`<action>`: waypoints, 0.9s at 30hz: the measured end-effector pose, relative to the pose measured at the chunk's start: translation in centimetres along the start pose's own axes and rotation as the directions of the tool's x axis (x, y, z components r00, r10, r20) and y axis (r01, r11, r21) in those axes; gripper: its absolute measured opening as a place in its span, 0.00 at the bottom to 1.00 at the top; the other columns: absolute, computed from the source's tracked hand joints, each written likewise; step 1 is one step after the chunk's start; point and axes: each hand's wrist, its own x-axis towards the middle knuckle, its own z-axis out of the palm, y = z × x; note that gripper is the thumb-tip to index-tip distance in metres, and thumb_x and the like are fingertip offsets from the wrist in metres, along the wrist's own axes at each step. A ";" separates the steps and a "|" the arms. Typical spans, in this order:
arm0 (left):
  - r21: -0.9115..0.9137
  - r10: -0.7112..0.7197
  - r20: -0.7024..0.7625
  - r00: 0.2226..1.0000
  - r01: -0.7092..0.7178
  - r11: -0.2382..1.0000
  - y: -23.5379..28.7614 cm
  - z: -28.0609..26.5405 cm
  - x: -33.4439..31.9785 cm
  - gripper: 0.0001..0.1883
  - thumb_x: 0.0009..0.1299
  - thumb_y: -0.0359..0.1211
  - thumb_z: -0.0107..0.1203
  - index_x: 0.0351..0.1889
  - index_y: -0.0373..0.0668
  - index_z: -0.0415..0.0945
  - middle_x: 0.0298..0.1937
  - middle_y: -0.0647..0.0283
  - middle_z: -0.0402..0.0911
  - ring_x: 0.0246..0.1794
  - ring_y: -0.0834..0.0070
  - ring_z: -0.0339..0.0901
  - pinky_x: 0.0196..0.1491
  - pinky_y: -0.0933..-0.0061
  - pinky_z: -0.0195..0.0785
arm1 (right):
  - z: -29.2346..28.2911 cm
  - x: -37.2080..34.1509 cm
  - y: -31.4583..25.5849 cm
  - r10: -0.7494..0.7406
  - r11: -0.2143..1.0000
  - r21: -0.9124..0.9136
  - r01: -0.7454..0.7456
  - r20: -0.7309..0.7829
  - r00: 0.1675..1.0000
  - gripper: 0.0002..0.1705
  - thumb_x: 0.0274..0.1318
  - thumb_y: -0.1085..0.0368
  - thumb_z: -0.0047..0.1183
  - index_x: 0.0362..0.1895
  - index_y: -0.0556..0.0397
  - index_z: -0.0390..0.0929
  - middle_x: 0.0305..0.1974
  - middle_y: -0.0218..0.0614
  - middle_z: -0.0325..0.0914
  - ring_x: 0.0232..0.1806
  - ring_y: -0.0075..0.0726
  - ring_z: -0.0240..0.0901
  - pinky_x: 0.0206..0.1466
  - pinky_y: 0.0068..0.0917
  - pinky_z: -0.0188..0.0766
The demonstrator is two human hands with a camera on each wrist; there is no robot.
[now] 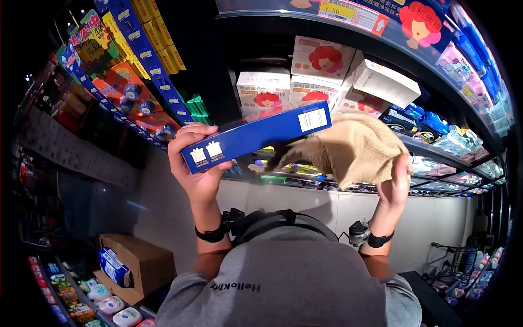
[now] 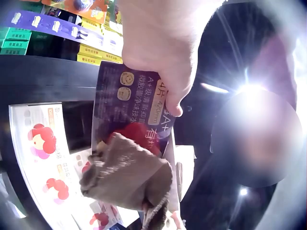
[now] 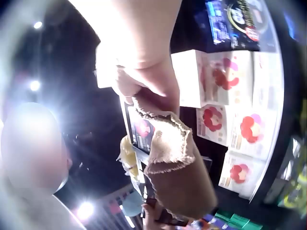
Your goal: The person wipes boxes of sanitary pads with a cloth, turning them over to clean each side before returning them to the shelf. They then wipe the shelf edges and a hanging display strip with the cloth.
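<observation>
Blue, flat cardboard box (image 1: 267, 133) is clamped by the left hand (image 1: 193, 181), tan plush cloth (image 1: 365, 150) by the right hand (image 1: 396, 185). Apparently wiping; next calls for holding the box steady.

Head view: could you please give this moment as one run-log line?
left hand: grips blue barcoded box | right hand: holds tan cloth | white cartons: stacked beyond

Head view: downward; wrist views: close, seemingly sharing cloth (image 2: 128, 168).
</observation>
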 end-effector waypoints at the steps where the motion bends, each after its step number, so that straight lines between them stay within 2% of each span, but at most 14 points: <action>1: -0.057 -0.034 -0.033 0.999 0.032 0.998 0.1 0.3 -0.1 0.31 0.46 0.41 0.69 0.41 0.39 0.63 0.38 0.56 0.73 0.41 0.69 0.70 0.45 0.72 0.64 | 0.2 -0.5 -0.3 -0.068 0.996 -0.046 0.071 0.063 0.996 0.32 0.61 0.50 0.37 0.59 0.62 0.55 0.57 0.47 0.62 0.60 0.45 0.58 0.60 0.41 0.57; 2: -0.116 -0.068 -0.063 0.996 0.061 0.991 0.1 0.7 -0.3 0.31 0.46 0.41 0.69 0.41 0.39 0.63 0.38 0.56 0.72 0.41 0.69 0.70 0.45 0.72 0.64 | 3.0 -0.2 -1.5 -0.047 0.946 -0.319 0.057 0.042 0.998 0.47 0.54 0.39 0.41 0.63 0.66 0.47 0.62 0.50 0.53 0.63 0.43 0.52 0.64 0.33 0.47; 10: -0.209 -0.124 -0.095 0.988 0.102 0.973 0.0 1.9 -1.0 0.32 0.46 0.46 0.69 0.40 0.42 0.62 0.37 0.59 0.71 0.41 0.72 0.68 0.56 0.68 0.53 | 4.8 1.3 5.5 -0.070 0.901 -0.389 0.191 0.303 0.950 0.61 0.39 0.29 0.48 0.65 0.60 0.41 0.65 0.56 0.41 0.66 0.49 0.42 0.64 0.38 0.43; 12: -0.221 -0.144 -0.067 0.987 0.126 0.967 -0.1 1.7 -1.2 0.32 0.47 0.47 0.67 0.42 0.42 0.61 0.38 0.59 0.70 0.44 0.72 0.67 0.56 0.67 0.53 | 4.9 2.4 5.2 -0.196 0.865 -0.383 0.326 0.340 0.920 0.58 0.38 0.37 0.57 0.64 0.58 0.44 0.64 0.57 0.43 0.64 0.54 0.46 0.63 0.39 0.46; 14: -0.241 -0.197 -0.031 0.980 0.183 0.953 0.1 1.8 -1.4 0.33 0.49 0.48 0.66 0.43 0.42 0.60 0.40 0.60 0.67 0.46 0.71 0.65 0.57 0.66 0.53 | 5.4 2.7 4.3 -0.108 0.769 -0.593 0.237 0.245 0.964 0.53 0.26 0.64 0.68 0.61 0.57 0.53 0.62 0.53 0.50 0.62 0.54 0.49 0.62 0.40 0.47; 16: -0.291 -0.215 0.025 0.976 0.213 0.933 -0.2 2.3 -1.6 0.32 0.51 0.48 0.65 0.43 0.42 0.60 0.39 0.61 0.67 0.45 0.71 0.65 0.57 0.67 0.53 | 5.1 3.5 3.6 -0.279 0.595 -0.698 0.400 0.287 0.916 0.46 0.25 0.66 0.68 0.56 0.59 0.61 0.56 0.49 0.60 0.58 0.50 0.56 0.60 0.38 0.52; 18: -0.371 -0.257 0.079 0.963 0.268 0.889 -0.1 3.1 -1.8 0.31 0.51 0.47 0.65 0.44 0.42 0.60 0.39 0.61 0.67 0.43 0.71 0.66 0.56 0.66 0.54 | 4.4 4.4 3.7 -0.302 0.563 -0.678 0.474 0.365 0.881 0.39 0.24 0.67 0.68 0.49 0.60 0.67 0.47 0.44 0.69 0.49 0.44 0.66 0.53 0.34 0.61; 19: -0.425 -0.324 0.003 0.946 0.295 0.856 0.2 3.6 -1.8 0.33 0.48 0.42 0.69 0.45 0.41 0.60 0.38 0.59 0.70 0.40 0.74 0.69 0.53 0.69 0.57 | 4.6 4.6 3.6 -0.273 0.743 -0.536 0.401 0.305 0.912 0.32 0.27 0.69 0.68 0.44 0.60 0.70 0.40 0.40 0.73 0.40 0.38 0.70 0.46 0.29 0.66; 20: -0.406 -0.340 0.036 0.940 0.325 0.854 0.6 3.6 -1.7 0.38 0.50 0.42 0.67 0.52 0.41 0.56 0.42 0.58 0.68 0.42 0.72 0.68 0.52 0.71 0.58 | 3.9 5.0 3.7 -0.293 0.637 -0.594 0.491 0.403 0.867 0.27 0.28 0.70 0.67 0.40 0.59 0.72 0.37 0.38 0.73 0.38 0.34 0.71 0.43 0.27 0.67; 23: -0.059 -0.162 -0.022 0.987 0.160 0.985 0.7 4.2 -1.1 0.43 0.54 0.40 0.64 0.61 0.41 0.47 0.51 0.54 0.63 0.48 0.69 0.64 0.52 0.70 0.58 | 3.7 4.2 4.3 -0.190 0.785 -0.553 0.279 0.214 0.958 0.24 0.28 0.69 0.67 0.36 0.59 0.72 0.36 0.39 0.73 0.38 0.35 0.71 0.43 0.27 0.66; 24: 0.100 -0.019 -0.033 0.999 0.022 0.995 0.4 4.2 -0.8 0.35 0.56 0.36 0.61 0.59 0.40 0.56 0.53 0.52 0.62 0.53 0.65 0.61 0.54 0.67 0.56 | 3.8 4.0 4.9 -0.196 0.816 -0.525 0.242 0.142 0.970 0.24 0.28 0.68 0.67 0.36 0.59 0.72 0.36 0.40 0.73 0.38 0.36 0.71 0.43 0.27 0.66; 25: 0.285 0.037 0.081 0.996 -0.058 0.957 0.9 3.8 -0.4 0.29 0.56 0.35 0.60 0.56 0.40 0.62 0.54 0.51 0.61 0.54 0.63 0.60 0.56 0.66 0.54 | 3.4 4.3 4.6 -0.363 0.658 -0.599 0.457 0.279 0.889 0.23 0.31 0.66 0.65 0.36 0.59 0.71 0.37 0.42 0.73 0.39 0.39 0.71 0.44 0.30 0.66; 26: 0.450 0.066 0.202 0.977 -0.153 0.880 2.0 3.5 0.4 0.24 0.57 0.33 0.58 0.53 0.40 0.68 0.56 0.50 0.59 0.56 0.60 0.59 0.57 0.65 0.53 | 3.3 4.4 5.0 -0.402 0.668 -0.557 0.493 0.288 0.869 0.22 0.33 0.66 0.63 0.36 0.58 0.71 0.37 0.42 0.73 0.40 0.41 0.71 0.45 0.31 0.66; 27: 0.456 0.065 0.109 0.992 -0.108 0.883 2.9 4.6 0.4 0.17 0.57 0.31 0.57 0.46 0.41 0.75 0.59 0.50 0.53 0.58 0.57 0.57 0.58 0.63 0.52 | 3.4 4.3 5.3 -0.434 0.673 -0.545 0.500 0.257 0.864 0.21 0.34 0.67 0.62 0.36 0.58 0.71 0.38 0.43 0.73 0.41 0.41 0.71 0.46 0.31 0.65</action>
